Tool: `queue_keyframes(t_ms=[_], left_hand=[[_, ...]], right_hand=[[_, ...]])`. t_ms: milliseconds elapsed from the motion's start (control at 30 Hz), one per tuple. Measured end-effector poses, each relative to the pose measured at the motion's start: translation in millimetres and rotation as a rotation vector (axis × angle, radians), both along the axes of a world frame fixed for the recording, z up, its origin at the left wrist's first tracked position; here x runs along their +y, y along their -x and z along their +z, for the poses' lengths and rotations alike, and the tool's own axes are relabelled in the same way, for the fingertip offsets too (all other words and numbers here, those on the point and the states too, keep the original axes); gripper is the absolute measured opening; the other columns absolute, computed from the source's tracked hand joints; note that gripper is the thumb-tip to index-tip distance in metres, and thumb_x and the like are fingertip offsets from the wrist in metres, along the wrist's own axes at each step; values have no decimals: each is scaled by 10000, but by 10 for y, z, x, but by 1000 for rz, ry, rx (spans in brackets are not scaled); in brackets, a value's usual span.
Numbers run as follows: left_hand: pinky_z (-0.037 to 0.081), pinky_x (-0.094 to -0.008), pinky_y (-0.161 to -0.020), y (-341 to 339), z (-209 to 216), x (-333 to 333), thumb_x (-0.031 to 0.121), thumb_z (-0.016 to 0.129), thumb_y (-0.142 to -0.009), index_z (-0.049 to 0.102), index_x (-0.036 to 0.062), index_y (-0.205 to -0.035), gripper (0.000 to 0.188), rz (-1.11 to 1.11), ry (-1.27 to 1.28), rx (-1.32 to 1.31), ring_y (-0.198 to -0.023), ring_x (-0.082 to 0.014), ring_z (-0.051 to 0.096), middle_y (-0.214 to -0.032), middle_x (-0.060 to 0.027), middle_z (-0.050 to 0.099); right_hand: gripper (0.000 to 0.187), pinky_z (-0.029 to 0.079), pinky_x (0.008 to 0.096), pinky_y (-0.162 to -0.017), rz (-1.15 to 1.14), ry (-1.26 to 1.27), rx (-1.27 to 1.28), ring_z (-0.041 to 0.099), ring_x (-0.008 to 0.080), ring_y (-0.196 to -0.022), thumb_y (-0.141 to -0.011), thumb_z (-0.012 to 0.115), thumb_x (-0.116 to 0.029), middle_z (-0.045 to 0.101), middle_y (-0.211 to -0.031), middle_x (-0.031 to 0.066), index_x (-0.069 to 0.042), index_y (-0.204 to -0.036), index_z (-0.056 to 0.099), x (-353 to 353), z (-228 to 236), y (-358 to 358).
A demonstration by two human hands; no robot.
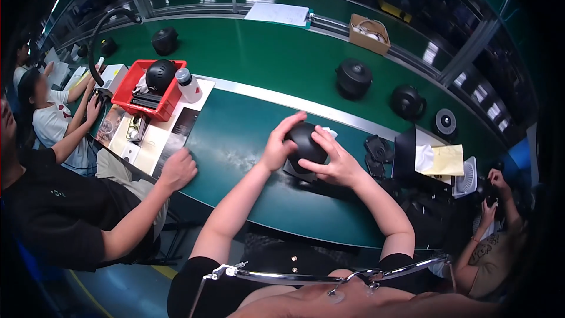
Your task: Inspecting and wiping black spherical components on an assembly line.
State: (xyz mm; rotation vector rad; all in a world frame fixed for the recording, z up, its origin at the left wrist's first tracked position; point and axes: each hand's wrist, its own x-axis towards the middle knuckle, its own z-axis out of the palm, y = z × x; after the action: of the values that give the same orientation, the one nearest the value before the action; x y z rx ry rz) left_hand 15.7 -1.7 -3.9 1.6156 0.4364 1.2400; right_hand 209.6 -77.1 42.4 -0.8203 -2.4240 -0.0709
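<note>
Between my hands is a smooth, round black dome-shaped housing (306, 141) over the green work table. My left hand (281, 146) wraps round its left side, thumb toward the near face. On the right side, my right hand (336, 162) holds it with fingers on the top and near face. A dark greyish piece shows just under the dome, partly hidden. Behind my right fingers lies a small white scrap (331, 133). To the right are black moulded parts (378, 149) on the table.
A red bin (166, 109) holding black parts stands left, beside a clear bottle (188, 87). Round black units (354, 78) sit on the green belt beyond. Right stands a dark box (406, 152) with yellow paper (445, 160). A co-worker's fist (178, 169) rests at the left; others work nearby.
</note>
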Motion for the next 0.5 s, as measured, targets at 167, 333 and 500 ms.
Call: queue_keyframes(t_ms=[167,333,500], left_hand=[[364,-399,-995,6,244,-240,253,764,-613,557,50,-1145,606,153,-113,195,-1181,-308,471,-1222,-147,524],[311,-439,-1026,107,274,-461,272,788,-605,560,71,-1096,578,300,-92,277,-1241,-343,401,-1247,-154,516],[368,-407,-988,115,274,-658,236,765,-643,578,50,-1081,511,423,-55,186,-1204,-318,446,-1237,-167,525]], right_hand=[[875,387,422,-1007,-218,180,370,347,462,-1261,-596,683,15,237,-1407,307,-46,-1331,214,-194,-322,114],[876,424,439,-954,-232,242,439,401,460,-1205,-599,682,23,265,-1399,271,-59,-1342,225,-300,-410,339],[864,435,473,-930,-204,169,384,404,481,-1187,-612,648,61,263,-1389,282,-69,-1351,221,-368,-411,440]])
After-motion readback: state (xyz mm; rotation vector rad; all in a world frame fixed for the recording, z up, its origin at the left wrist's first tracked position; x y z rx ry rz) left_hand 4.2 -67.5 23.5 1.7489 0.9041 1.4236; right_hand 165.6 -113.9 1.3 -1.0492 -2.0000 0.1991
